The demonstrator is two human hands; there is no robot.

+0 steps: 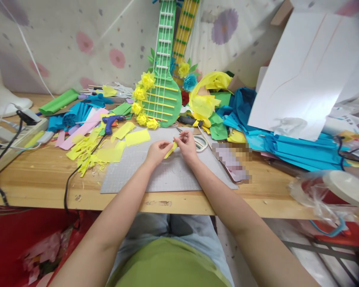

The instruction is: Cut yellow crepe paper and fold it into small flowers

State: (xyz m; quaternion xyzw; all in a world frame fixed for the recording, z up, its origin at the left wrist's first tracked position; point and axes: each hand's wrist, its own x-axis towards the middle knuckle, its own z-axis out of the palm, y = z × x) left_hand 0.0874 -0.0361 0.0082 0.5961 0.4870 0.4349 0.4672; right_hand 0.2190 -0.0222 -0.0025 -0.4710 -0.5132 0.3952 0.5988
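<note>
My left hand (157, 152) and my right hand (186, 144) meet over a grey cutting mat (155, 175) on the wooden table. Both pinch one small strip of yellow crepe paper (170, 150) held between them, fingers closed on it. Just right of my right hand lie scissors (200, 142). Loose yellow paper pieces (137, 137) and shredded yellow fringe (85, 153) lie left of the mat. Behind the mat stands a green paper guitar (163, 93) with yellow paper flowers (140, 94) along its edge.
A blue glue gun (112, 120) lies at the left with its black cord (68, 181) running off the table's front edge. Blue, green and yellow crepe paper (287, 145) is piled at the right under large white sheets (305, 71). A power strip (16, 135) sits far left.
</note>
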